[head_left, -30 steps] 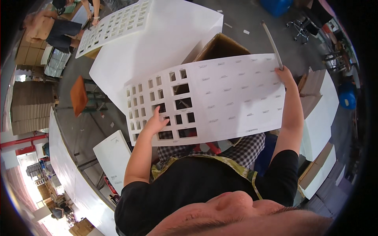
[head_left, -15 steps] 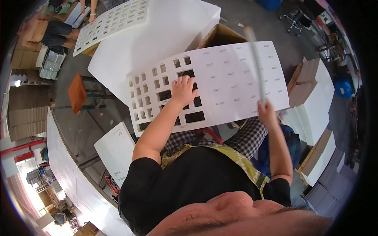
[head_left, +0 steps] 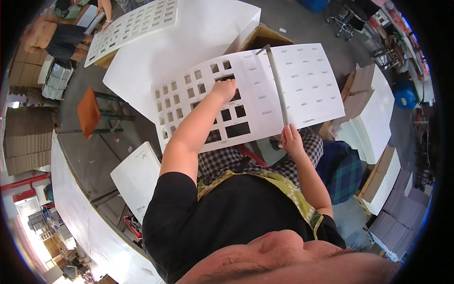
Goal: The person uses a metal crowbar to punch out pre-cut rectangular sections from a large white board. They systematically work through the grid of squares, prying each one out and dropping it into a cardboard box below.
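Observation:
A large white board (head_left: pixel 307 110) slants across my lap, with rows of square and rectangular cutouts on its left half and small printed marks on the uncut right part. My left hand (head_left: pixel 224 91) is closed at one of the larger cutouts, fingers curled at its edge; the fingertips are hidden. In my right hand (head_left: pixel 292 140), at the near edge of the board, is the end of a long-handled hammer (head_left: pixel 280 90). Its handle runs away from me over the uncut part, and its narrow head lies near the far edge.
Beyond the board stand an open cardboard box (head_left: pixel 265 37) and a white sheet (head_left: pixel 142 71) bearing another cutout board (head_left: pixel 137 29). An orange-topped stool (head_left: pixel 88 112) is at the left. Stacked sheets (head_left: pixel 373 118) line the right. Another person (head_left: pixel 66 40) works at the far left.
My right hand and the hammer have moved left, and the hammer now lies lower over the board. My left hand has shifted slightly away from me, its fingers now curled in.

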{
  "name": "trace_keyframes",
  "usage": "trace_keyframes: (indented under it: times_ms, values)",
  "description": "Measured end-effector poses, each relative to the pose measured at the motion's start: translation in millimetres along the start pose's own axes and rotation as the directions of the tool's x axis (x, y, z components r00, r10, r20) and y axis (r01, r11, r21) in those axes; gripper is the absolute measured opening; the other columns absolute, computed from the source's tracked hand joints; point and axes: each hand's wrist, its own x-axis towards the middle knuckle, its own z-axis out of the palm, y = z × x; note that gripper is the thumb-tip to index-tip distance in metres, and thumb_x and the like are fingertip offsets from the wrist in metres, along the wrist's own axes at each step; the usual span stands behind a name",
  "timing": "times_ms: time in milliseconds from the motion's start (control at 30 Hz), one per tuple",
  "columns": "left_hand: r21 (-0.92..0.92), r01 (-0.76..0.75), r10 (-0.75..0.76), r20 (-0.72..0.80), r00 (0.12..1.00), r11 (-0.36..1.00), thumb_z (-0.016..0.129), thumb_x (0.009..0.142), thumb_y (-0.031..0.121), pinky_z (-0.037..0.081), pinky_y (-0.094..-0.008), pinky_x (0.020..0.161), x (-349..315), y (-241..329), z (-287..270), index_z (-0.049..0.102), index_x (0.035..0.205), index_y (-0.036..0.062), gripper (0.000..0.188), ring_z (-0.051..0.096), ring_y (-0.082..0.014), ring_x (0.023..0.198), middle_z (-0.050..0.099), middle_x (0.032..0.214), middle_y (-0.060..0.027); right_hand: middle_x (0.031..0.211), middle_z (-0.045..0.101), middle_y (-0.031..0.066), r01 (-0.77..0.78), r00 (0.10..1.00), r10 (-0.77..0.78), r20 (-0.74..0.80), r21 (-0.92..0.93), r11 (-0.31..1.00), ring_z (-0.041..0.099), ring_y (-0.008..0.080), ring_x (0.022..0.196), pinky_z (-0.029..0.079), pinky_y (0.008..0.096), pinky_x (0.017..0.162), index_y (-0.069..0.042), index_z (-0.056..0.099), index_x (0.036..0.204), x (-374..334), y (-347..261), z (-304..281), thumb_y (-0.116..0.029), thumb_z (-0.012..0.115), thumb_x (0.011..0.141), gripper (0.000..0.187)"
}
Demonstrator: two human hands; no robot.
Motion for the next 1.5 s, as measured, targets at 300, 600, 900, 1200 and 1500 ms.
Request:
trace_keyframes:
  times_ms: [300,600,900,1200,1500]
  values:
    - [0.040,0.018,-0.018,-0.012,1.000,0.999,0.041,0.087,0.013,0.047,-0.0428,0.078,-1,5,1,0.054,0.096,0.0047,0.018,0.067,-0.0299,0.087,0.068,0.092,-0.0141,0.060,0.046,0.0014,0.150,0.980,-0.163,-0.115,-0.113,0.982,0.040,0.0079,0.048,0.032,0.0234,0.045,-0.005,0.048,0.083,-6,-13,14,-0.027,0.040,0.099,0.029]
    - [0.052,0.026,-0.028,0.027,0.999,0.998,0.041,0.088,0.014,0.046,-0.0434,0.079,-5,11,-12,0.055,0.098,0.0050,0.020,0.067,-0.0280,0.089,0.068,0.095,-0.0136,0.061,0.046,0.0031,0.253,0.938,-0.334,-0.097,-0.470,0.846,0.046,0.0112,0.054,0.038,0.0288,0.050,-0.004,0.045,0.084,9,29,13,-0.027,0.040,0.100,0.028]
    - [0.053,0.019,-0.021,0.042,0.999,0.998,0.041,0.087,0.013,0.046,-0.0434,0.080,-3,15,-12,0.055,0.099,0.0049,0.020,0.067,-0.0286,0.090,0.068,0.096,-0.0135,0.061,0.048,0.0055,0.210,0.947,-0.305,-0.099,-0.526,0.824,0.046,0.0151,0.050,0.039,0.0296,0.047,-0.002,0.043,0.083,20,67,7,-0.026,0.041,0.099,0.029]
    - [0.056,0.042,-0.044,0.029,0.999,0.998,0.042,0.088,0.014,0.046,-0.0430,0.079,-2,9,-6,0.055,0.099,0.0056,0.020,0.067,-0.0283,0.090,0.068,0.095,-0.0134,0.059,0.040,-0.0030,0.541,0.773,-0.592,-0.227,-0.250,0.803,0.036,0.0063,0.047,0.031,0.0220,0.042,-0.007,0.043,0.085,-16,13,32,-0.026,0.040,0.100,0.024]
    - [0.063,0.025,-0.025,-0.003,1.000,0.998,0.041,0.087,0.013,0.046,-0.0438,0.079,-5,8,-6,0.055,0.098,0.0052,0.019,0.066,-0.0288,0.089,0.068,0.095,-0.0138,0.060,0.042,-0.0010,0.429,0.886,-0.454,-0.097,-0.204,0.880,0.040,0.0073,0.051,0.036,0.0227,0.047,-0.006,0.043,0.082,-25,-7,34,-0.032,0.038,0.101,0.033]
